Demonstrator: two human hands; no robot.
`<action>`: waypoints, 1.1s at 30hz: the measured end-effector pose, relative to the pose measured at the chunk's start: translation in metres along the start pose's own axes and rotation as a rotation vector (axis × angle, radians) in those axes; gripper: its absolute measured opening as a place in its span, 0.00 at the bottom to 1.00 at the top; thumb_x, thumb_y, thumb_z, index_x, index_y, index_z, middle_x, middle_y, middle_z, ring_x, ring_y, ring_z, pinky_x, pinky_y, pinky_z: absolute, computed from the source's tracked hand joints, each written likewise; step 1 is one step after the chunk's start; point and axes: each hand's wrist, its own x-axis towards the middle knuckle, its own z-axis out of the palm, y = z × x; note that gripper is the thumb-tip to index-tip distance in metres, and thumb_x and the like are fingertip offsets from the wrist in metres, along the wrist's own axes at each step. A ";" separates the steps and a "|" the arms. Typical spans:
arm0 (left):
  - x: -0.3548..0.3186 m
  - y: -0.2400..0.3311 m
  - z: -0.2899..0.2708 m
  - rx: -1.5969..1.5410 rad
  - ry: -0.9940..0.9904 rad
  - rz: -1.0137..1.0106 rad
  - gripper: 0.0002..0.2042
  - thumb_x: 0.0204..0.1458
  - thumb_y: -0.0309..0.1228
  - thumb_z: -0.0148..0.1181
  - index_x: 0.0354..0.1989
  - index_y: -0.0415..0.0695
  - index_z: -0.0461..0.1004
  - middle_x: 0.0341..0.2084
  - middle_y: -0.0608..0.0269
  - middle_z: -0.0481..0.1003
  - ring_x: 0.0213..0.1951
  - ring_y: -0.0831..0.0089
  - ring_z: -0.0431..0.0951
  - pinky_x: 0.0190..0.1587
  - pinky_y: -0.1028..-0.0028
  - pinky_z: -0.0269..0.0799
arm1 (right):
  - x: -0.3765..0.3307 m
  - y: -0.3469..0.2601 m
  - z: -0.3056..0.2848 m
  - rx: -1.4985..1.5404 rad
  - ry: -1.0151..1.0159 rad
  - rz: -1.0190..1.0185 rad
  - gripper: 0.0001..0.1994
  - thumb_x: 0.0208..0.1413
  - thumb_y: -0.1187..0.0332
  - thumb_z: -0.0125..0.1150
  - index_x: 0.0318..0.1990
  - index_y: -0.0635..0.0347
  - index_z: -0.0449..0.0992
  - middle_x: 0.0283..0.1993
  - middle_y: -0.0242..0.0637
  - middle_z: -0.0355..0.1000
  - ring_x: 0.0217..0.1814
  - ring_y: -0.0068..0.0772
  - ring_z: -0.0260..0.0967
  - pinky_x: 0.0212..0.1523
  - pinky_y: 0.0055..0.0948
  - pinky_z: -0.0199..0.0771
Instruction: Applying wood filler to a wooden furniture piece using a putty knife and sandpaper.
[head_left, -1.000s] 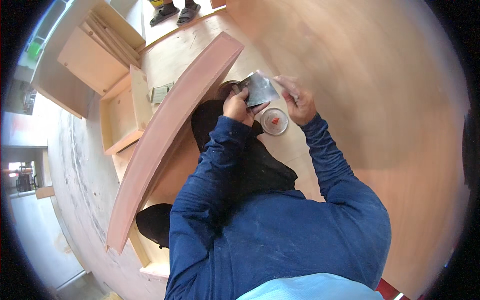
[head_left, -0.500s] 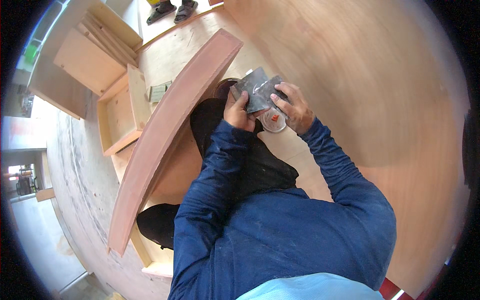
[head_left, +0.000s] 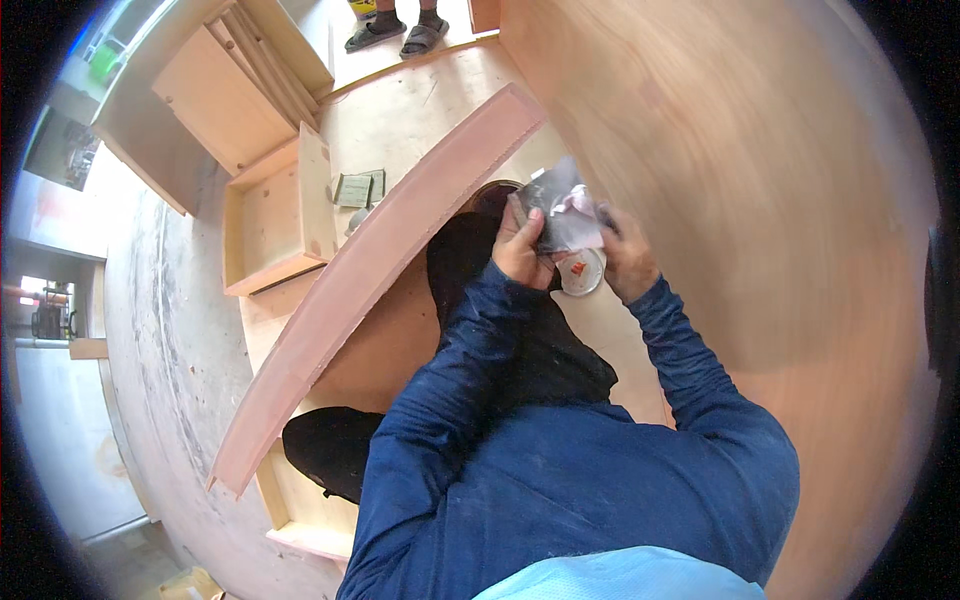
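Observation:
My left hand [head_left: 520, 246] is closed round a thin dark grey putty spreader [head_left: 552, 200], thumb on top of the plate. My right hand [head_left: 628, 252] is closed at the plate's right side on a second spreader, smeared by motion and overlapping the first. Whitish-pink putty [head_left: 577, 200] lies on the plate. Just under the hands is a round whitish lid or dish [head_left: 582, 275] with an orange-red dab on it. Left of my left hand, a long curved panel [head_left: 385, 255] with a pink coating stands slantwise alongside my dark-trousered legs.
Open wooden boxes [head_left: 270, 225] stand at the left, beyond the curved panel. Small greenish blocks [head_left: 357, 189] lie near them. A large plywood sheet [head_left: 760, 200] fills the right side. At the top, another person's feet in sandals [head_left: 423, 38] show.
The right-hand spreader has swept across the left-hand one and the putty on it is more spread out. My view has shifted, so the scene sits farther right.

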 end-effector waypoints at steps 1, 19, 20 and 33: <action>-0.001 -0.001 -0.001 -0.015 -0.031 -0.009 0.18 0.65 0.28 0.46 0.64 0.45 0.59 0.52 0.54 0.73 0.48 0.59 0.80 0.40 0.58 0.85 | -0.004 0.004 0.004 0.000 0.004 -0.005 0.25 0.45 0.79 0.66 0.55 0.61 0.73 0.58 0.54 0.69 0.60 0.56 0.68 0.59 0.42 0.70; -0.008 -0.001 0.008 0.158 0.527 -0.012 0.21 0.65 0.29 0.48 0.65 0.50 0.57 0.56 0.55 0.70 0.52 0.57 0.77 0.42 0.55 0.84 | 0.009 -0.005 -0.013 0.606 0.141 0.239 0.20 0.68 0.65 0.47 0.64 0.60 0.61 0.61 0.49 0.68 0.61 0.54 0.69 0.53 0.61 0.78; -0.008 0.002 0.009 0.200 0.606 -0.062 0.21 0.65 0.29 0.48 0.65 0.50 0.57 0.56 0.55 0.70 0.52 0.57 0.77 0.42 0.55 0.84 | 0.008 -0.004 -0.014 0.960 0.196 0.353 0.20 0.68 0.65 0.47 0.64 0.60 0.61 0.61 0.49 0.68 0.62 0.54 0.69 0.53 0.61 0.78; -0.051 0.033 -0.025 -0.121 0.259 0.034 0.28 0.52 0.30 0.45 0.65 0.41 0.62 0.61 0.52 0.69 0.61 0.52 0.70 0.65 0.51 0.62 | -0.060 0.116 0.074 0.851 0.227 0.857 0.18 0.61 0.74 0.52 0.59 0.58 0.73 0.53 0.41 0.75 0.54 0.42 0.75 0.55 0.43 0.78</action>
